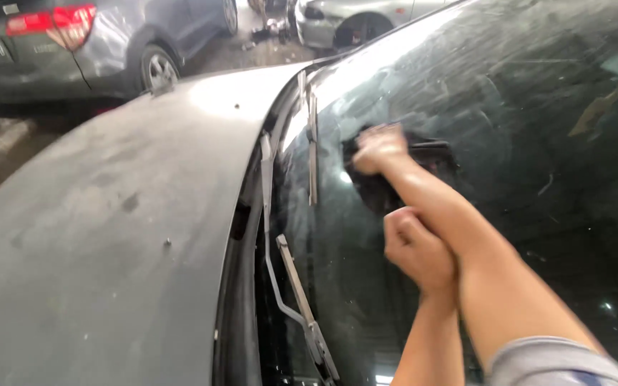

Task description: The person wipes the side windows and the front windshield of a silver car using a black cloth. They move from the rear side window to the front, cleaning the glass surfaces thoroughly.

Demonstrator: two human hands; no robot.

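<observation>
My right hand (pixel 378 149) reaches far out over a dusty car windshield (pixel 538 107) and presses a dark cloth (pixel 430 161) against the glass. The hand is blurred by motion. My left hand (pixel 415 246) is closed in a fist with nothing in it. It sits just below my right forearm, close to the glass. A grey sleeve (pixel 552 361) covers my right upper arm at the bottom edge.
Two wiper arms lie along the base of the glass, one at the far end (pixel 312 146) and one at the near end (pixel 298 297). The dusty grey hood (pixel 109 236) spreads to the left. A dark car (pixel 73 43) and a silver car (pixel 352 21) are parked beyond.
</observation>
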